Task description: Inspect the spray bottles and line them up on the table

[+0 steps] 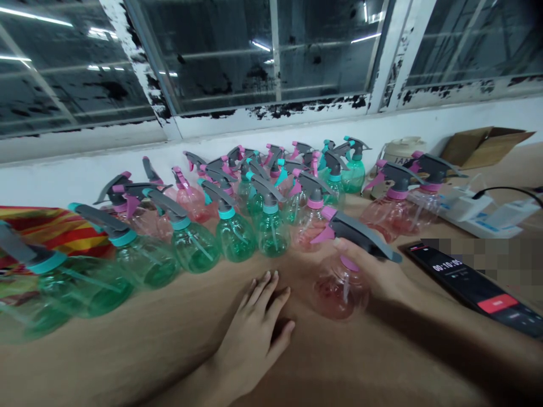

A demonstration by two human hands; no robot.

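Observation:
My right hand point(373, 271) is wrapped round the neck of a pink spray bottle point(341, 288) with a grey trigger head and pink nozzle, which stands on the wooden table point(148, 345). My left hand point(254, 333) lies flat on the table just left of that bottle, fingers stretched out, holding nothing. Behind them stand several spray bottles, green ones point(233, 232) with teal collars and pink ones point(190, 200) with pink collars, in rows running back to the wall.
A black phone point(475, 285) showing a timer lies on the table at the right. Behind it sit two more pink bottles point(394, 212), a white power strip point(470, 212) with a black cable, and an open cardboard box point(483, 147). Striped cloth point(46, 229) lies at far left. Windows span the wall.

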